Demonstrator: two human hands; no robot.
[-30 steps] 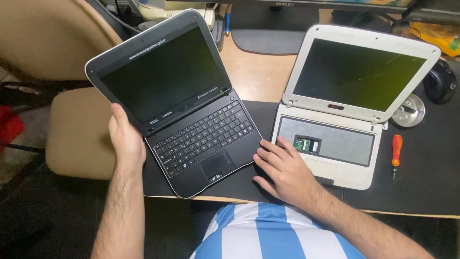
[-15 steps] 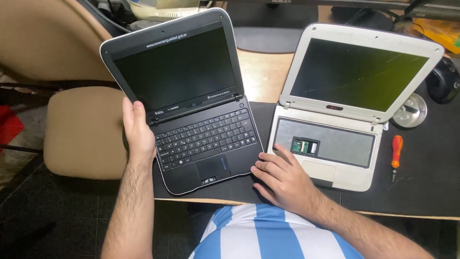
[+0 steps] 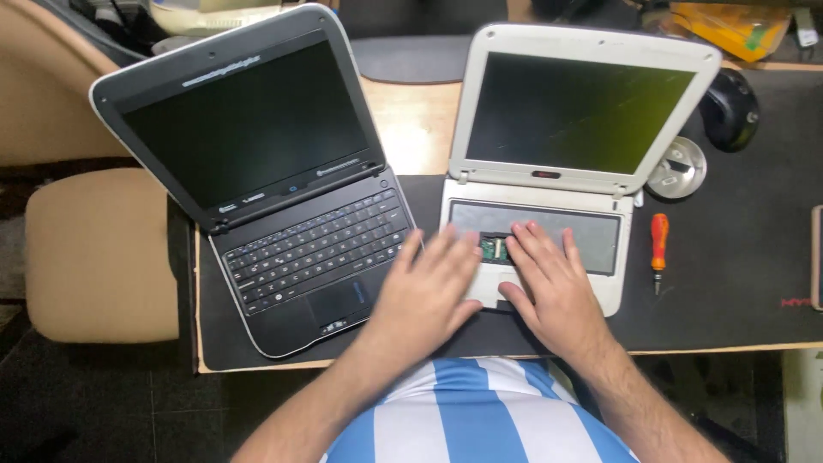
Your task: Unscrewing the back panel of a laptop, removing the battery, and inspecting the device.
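Two small open laptops stand side by side on a dark desk mat point(image 3: 729, 291). The black laptop point(image 3: 283, 197) sits at the left, angled, with its keyboard in place and screen dark. The white laptop point(image 3: 566, 154) at the right has its keyboard taken out, leaving a grey bay with a small green circuit part point(image 3: 491, 249) showing. My left hand point(image 3: 429, 287) lies flat with fingers spread over the white laptop's front left corner. My right hand point(image 3: 549, 279) rests spread on its palm rest and bay. Neither hand holds anything.
An orange-handled screwdriver point(image 3: 658, 249) lies on the mat right of the white laptop. Behind it are a round metal object point(image 3: 677, 167) and a black mouse point(image 3: 729, 107). A beige chair seat point(image 3: 94, 257) stands left of the desk. A yellow package point(image 3: 729, 26) lies far right.
My left hand let go of the black laptop's left edge and moved right onto the white laptop. My right hand shifted up onto the white laptop's bay. The black laptop now rests on the mat.
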